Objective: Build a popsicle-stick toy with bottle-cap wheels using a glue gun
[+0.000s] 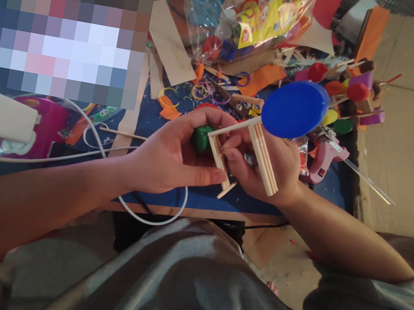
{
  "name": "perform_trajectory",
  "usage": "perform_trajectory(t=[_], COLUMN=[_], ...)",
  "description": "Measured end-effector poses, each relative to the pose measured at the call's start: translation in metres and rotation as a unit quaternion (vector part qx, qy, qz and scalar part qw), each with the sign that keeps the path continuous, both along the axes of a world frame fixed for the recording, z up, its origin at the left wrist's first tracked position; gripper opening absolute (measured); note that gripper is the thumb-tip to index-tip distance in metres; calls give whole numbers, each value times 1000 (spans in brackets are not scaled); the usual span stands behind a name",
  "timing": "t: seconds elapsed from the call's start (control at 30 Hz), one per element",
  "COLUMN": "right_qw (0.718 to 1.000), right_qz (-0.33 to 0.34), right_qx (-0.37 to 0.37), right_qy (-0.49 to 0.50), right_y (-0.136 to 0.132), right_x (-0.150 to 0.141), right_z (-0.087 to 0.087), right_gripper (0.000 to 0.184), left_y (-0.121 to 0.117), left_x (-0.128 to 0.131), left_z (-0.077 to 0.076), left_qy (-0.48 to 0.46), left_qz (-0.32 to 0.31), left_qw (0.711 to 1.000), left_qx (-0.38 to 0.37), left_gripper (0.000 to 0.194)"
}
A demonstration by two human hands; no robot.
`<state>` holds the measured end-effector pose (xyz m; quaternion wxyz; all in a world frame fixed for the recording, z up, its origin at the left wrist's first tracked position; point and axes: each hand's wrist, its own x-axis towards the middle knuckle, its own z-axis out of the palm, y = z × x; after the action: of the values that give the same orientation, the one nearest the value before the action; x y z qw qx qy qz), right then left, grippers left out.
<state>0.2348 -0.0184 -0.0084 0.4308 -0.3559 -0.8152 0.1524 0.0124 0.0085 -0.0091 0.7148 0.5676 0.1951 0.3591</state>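
A small frame of glued wooden sticks [264, 157] is held up over the blue table, tilted, with a round blue plastic lid [295, 109] at its upper right end. My left hand [178, 155] is closed round the frame's left side, the thumb pressed along the sticks near a short crosspiece. My right hand [273, 166] reaches in behind the sticks, its thumb and fingertips pinched together inside the frame. Whether something tiny sits in that pinch is hidden. A green plastic piece [203, 138] shows between my left thumb and fingers, partly covered.
A pink glue gun [323, 162] with a clear glue stick lies right of my right hand. Coloured caps, rubber bands and paper scraps litter the blue table [167, 196]. Cardboard [410, 137] is at the right. A white cable [132, 215] loops over the front edge.
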Motion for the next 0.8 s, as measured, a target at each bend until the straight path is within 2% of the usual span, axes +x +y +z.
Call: perform_trajectory(t=[0.17, 0.3, 0.43, 0.53, 0.67, 0.8], right_qw=[1000, 999, 995, 990, 995, 992], right_qz=[-18, -18, 31, 89, 87, 90], right_qx=[16, 18, -17, -21, 31, 66], right_qy=[10, 24, 89, 105, 47, 56], right_y=[0, 1, 4, 8, 11, 14], right_x=[-1, -3, -2, 3, 8, 9], right_z=[-1, 1, 3, 6, 7, 4], right_gripper=[15, 14, 8, 19, 22, 17], left_y=[0, 2, 4, 4, 4, 4], left_x=[-1, -3, -5, -6, -7, -6], left_z=[-1, -4, -6, -6, -3, -2], left_qy=[1, 11, 6, -1, 0, 9], left_qz=[-6, -6, 13, 12, 14, 16], left_qw=[1000, 1000, 1000, 1000, 1000, 1000], left_qx=[4, 3, -1, -11, -10, -6], left_gripper=[65, 64, 65, 63, 61, 60])
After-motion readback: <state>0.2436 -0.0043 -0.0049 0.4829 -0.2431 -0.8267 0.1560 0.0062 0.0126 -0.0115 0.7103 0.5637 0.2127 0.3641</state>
